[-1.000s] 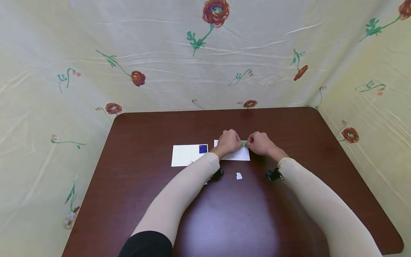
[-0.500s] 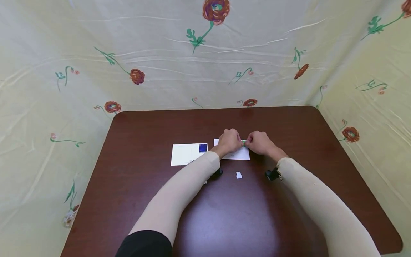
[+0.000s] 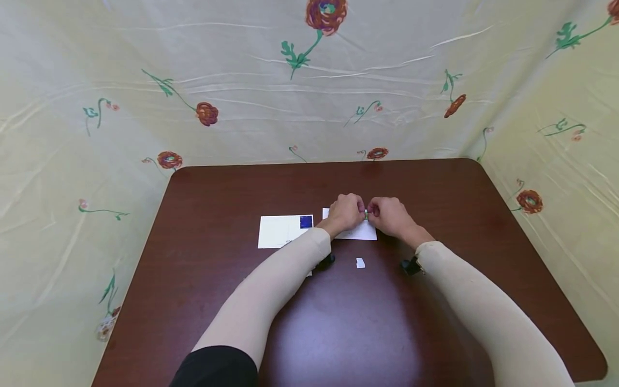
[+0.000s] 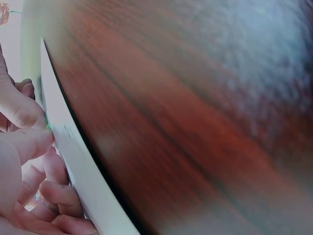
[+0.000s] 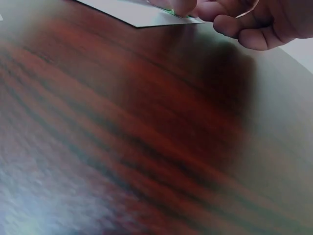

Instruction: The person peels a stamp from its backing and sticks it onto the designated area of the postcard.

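Both hands meet at the upper right corner of a white postcard point(image 3: 360, 233) lying on the table. A small green stamp point(image 3: 366, 215) shows between their fingertips, mostly covered by them. My left hand point(image 3: 346, 211) pinches its left side, its other fingers curled over the card in the left wrist view. From the right, my right hand point(image 3: 389, 216) pinches the stamp with thumb and index finger. The right wrist view shows a green edge point(image 5: 170, 11) under the fingertips, close over the card point(image 5: 139, 17).
Left of the hands lies another white postcard point(image 3: 275, 232) with a dark blue stamp point(image 3: 306, 222) in its upper right corner. A small white paper scrap point(image 3: 360, 263) lies nearer on the brown table point(image 3: 367, 322). Another white bit is partly hidden by the left forearm.
My right hand has shifted slightly left, closer to the left hand, and less of the green stamp shows between the fingertips. The left hand stays nearly still.
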Demonstrator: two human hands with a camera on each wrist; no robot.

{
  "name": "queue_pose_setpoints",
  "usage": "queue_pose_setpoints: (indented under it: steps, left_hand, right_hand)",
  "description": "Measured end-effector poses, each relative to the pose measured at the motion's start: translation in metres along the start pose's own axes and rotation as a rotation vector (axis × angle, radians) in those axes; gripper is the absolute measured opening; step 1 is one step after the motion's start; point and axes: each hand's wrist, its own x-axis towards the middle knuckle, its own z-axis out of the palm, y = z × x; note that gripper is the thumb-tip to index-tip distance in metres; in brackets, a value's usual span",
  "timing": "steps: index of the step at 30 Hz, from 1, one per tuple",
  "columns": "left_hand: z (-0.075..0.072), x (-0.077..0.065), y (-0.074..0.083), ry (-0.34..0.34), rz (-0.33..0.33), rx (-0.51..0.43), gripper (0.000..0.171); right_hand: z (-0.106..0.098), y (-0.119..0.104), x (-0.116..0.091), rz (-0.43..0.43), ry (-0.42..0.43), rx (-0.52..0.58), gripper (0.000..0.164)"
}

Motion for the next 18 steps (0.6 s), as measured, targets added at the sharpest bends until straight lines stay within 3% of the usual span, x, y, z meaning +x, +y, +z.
queue_pose_setpoints:
  steps: [12,18]
  left_hand:
    - [-0.0016,-0.0041,-0.0014,-0.046,0.02,-0.021,0.016]
    - [-0.0015,-0.0078,-0.0002,-0.037,0.017,-0.026,0.016]
  right_hand:
    - [-0.0057,-0.0021,-0.0051,0.037,-0.05,0.015,0.022]
    - [-0.0078,-0.0035,-0.0071,0.028,-0.082,-0.013,0.025]
